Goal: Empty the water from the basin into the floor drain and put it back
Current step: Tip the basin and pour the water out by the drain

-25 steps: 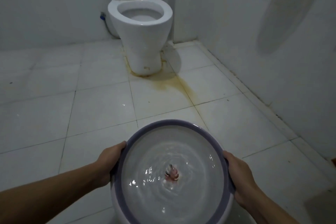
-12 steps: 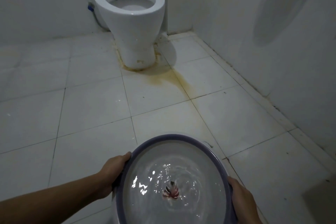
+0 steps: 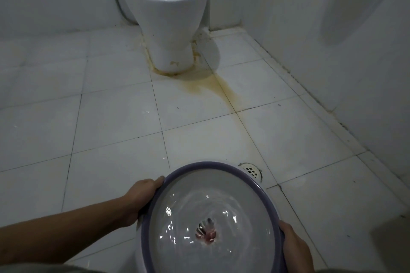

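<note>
The person is standing over the tiled floor (image 3: 115,122), holding the basin (image 3: 213,224) out in front at about waist level, one hand on each side of the purple rim. The left hand (image 3: 139,199) is clasping the rim on its far-left side, thumb lying along the top edge and fingers curling underneath out of sight; the right hand (image 3: 292,244) is gripping the near-right edge the same way, partly cut off at the bottom of the view. Holding it on opposite sides like this is keeping the basin close to level, which makes sense, since there is water (image 3: 199,217) in it, rippling and catching the light, with a small dark and reddish mark (image 3: 207,230) showing at the middle of the bottom; I cannot tell what that is. The drain (image 3: 250,170) is sitting in the floor just beyond the basin's far-right rim, partly hidden by it, so the basin is hanging almost over the spot where the water should go. The toilet (image 3: 164,13) is standing well apart, against the back wall, with a yellowish stain (image 3: 217,88) trailing from its base toward the drain. To my eye nothing is being poured yet, and tipping the far edge down toward the grate looks like the next step.
</note>
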A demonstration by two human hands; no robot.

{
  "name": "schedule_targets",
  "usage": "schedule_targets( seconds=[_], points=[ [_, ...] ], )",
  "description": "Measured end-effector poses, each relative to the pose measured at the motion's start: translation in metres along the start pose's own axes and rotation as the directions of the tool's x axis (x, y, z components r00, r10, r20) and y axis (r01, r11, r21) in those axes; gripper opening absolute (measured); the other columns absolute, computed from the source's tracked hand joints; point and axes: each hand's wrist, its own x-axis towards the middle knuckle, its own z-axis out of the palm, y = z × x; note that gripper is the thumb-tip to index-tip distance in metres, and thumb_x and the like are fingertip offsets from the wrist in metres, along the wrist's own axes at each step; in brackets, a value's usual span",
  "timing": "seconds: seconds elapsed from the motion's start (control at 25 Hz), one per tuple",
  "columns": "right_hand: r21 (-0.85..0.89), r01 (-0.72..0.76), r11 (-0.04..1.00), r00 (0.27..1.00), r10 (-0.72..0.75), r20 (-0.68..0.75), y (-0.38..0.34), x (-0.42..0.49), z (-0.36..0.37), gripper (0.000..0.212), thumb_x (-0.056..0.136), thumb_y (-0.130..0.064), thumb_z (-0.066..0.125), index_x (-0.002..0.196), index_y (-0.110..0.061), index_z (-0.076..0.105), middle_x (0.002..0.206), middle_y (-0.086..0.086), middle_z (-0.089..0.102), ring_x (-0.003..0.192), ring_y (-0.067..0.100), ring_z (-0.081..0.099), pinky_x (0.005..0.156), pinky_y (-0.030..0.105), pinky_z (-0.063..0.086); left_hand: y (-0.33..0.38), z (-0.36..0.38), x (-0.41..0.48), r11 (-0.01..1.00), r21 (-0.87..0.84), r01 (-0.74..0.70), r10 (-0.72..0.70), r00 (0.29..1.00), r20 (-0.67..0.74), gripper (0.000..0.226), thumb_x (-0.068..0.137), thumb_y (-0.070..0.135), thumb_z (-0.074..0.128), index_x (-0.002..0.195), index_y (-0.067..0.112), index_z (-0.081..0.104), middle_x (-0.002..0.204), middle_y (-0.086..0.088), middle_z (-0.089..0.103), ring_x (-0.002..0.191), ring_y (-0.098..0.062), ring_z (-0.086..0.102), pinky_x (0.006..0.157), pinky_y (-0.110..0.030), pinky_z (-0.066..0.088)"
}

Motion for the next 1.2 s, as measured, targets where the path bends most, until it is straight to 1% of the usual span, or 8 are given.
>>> schedule_targets(
  seconds=[0.12,0.24,0.36,0.56,0.72,0.84,0.96,1.2],
  points=[
    [0.022,-0.027,0.999,0.999,0.027,-0.026,0.004,0.000,0.003,0.030,0.097,-0.022,0.051,0.094,0.005,0.065,0.101,0.021,0.055,0.089,0.028,0.049,0.091,0.040,0.040,0.000,0.000,0.002,1.000,0.030,-0.007,0.007,1.000,0.001,0.042,0.094,0.041,0.056,0.094,0.002,0.070,0.092,-0.018,0.074,0.085,-0.033,0.070,0.075,-0.036,0.056],
    [0.013,-0.039,0.999,0.999,0.040,-0.023,0.007,-0.001,0.005,0.035,0.097,-0.025,0.050,0.101,0.006,0.067,0.118,0.029,0.060,0.100,0.033,0.055,0.093,0.040,0.040,0.001,0.001,0.003,0.999,0.045,-0.008,0.007,1.000,0.004,0.042,0.093,0.041,0.058,0.095,0.001,0.070,0.095,-0.020,0.074,0.091,-0.037,0.070,0.084,-0.043,0.056],
    [-0.017,-0.017,1.000,1.000,0.016,-0.021,0.004,-0.004,0.006,0.033,0.100,-0.028,0.045,0.100,-0.002,0.066,0.126,0.031,0.058,0.099,0.030,0.052,0.083,0.033,0.035,0.003,0.000,0.004,0.998,0.065,-0.010,0.010,1.000,0.008,0.043,0.094,0.041,0.057,0.095,0.001,0.071,0.096,-0.020,0.074,0.093,-0.037,0.069,0.086,-0.045,0.056],
    [-0.035,-0.048,0.998,0.999,0.048,0.007,0.006,0.000,0.007,0.040,0.099,-0.031,0.045,0.110,0.002,0.066,0.128,0.031,0.057,0.093,0.029,0.049,0.084,0.034,0.037,0.004,-0.001,0.006,0.998,0.061,-0.014,0.014,1.000,0.003,0.042,0.093,0.039,0.059,0.094,-0.001,0.071,0.094,-0.021,0.074,0.090,-0.037,0.070,0.079,-0.041,0.056],
    [-0.043,-0.097,0.994,0.995,0.098,0.016,0.011,0.007,0.008,0.048,0.099,-0.032,0.046,0.117,0.009,0.064,0.125,0.031,0.058,0.109,0.037,0.055,0.095,0.041,0.039,0.004,-0.001,0.008,0.998,0.060,-0.026,0.026,1.000,0.003,0.041,0.093,0.040,0.059,0.091,0.000,0.071,0.091,-0.020,0.074,0.084,-0.035,0.070,0.074,-0.037,0.056],
    [-0.038,-0.108,0.993,0.994,0.108,0.006,0.010,0.007,0.008,0.044,0.098,-0.032,0.047,0.105,0.009,0.064,0.119,0.030,0.059,0.095,0.032,0.051,0.094,0.040,0.040,0.005,-0.001,0.008,0.997,0.067,-0.041,0.042,0.999,-0.006,0.041,0.093,0.040,0.060,0.088,0.000,0.071,0.089,-0.020,0.073,0.080,-0.033,0.068,0.071,-0.035,0.055],
    [-0.023,-0.104,0.994,0.995,0.104,0.000,0.010,0.006,0.009,0.038,0.097,-0.032,0.048,0.095,0.002,0.062,0.120,0.030,0.059,0.096,0.032,0.052,0.093,0.040,0.040,0.007,-0.002,0.008,0.996,0.070,-0.050,0.051,0.999,-0.005,0.041,0.093,0.039,0.060,0.088,0.000,0.071,0.089,-0.019,0.073,0.079,-0.033,0.068,0.071,-0.034,0.055],
    [0.000,-0.116,0.993,0.993,0.116,-0.006,0.012,0.006,0.009,0.038,0.096,-0.033,0.050,0.096,0.003,0.063,0.121,0.031,0.059,0.094,0.033,0.052,0.092,0.041,0.041,0.011,-0.001,0.007,0.997,0.066,-0.044,0.045,0.999,-0.006,0.042,0.092,0.039,0.062,0.090,-0.002,0.071,0.088,-0.020,0.074,0.076,-0.033,0.069,0.065,-0.031,0.055]
  ],
)
